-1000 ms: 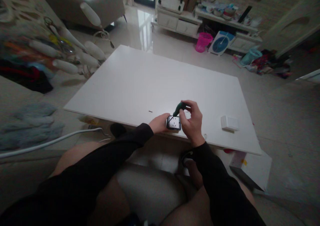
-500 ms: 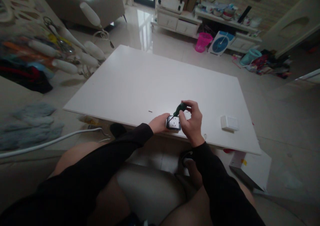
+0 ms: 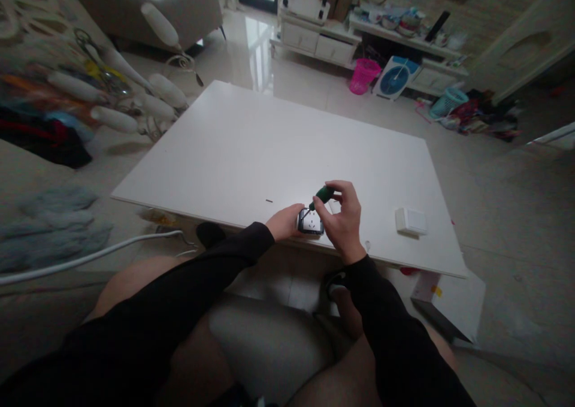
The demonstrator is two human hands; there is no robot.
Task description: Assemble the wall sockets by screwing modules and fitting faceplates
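Observation:
A wall socket (image 3: pixel 313 222) with a white face and dark rim lies near the front edge of the white table. My left hand (image 3: pixel 286 222) grips its left side. In my right hand (image 3: pixel 344 215) is a screwdriver (image 3: pixel 322 195) with a green handle, pinched between thumb and fingers. The shaft slants down to the left, its tip at the upper left part of the socket. Whether the tip sits in a screw is too small to tell.
On the white table (image 3: pixel 251 137), a white switch-like box (image 3: pixel 410 222) stands to the right and a small dark screw-like piece (image 3: pixel 269 201) lies left of the socket. A lamp with white shades (image 3: pixel 162 26) rises at the left. Beyond are a pink basket (image 3: pixel 363 76) and a fan (image 3: pixel 396 77).
The fingers of my right hand have shifted on the green handle, and the handle has turned slightly. My left hand stays on the socket.

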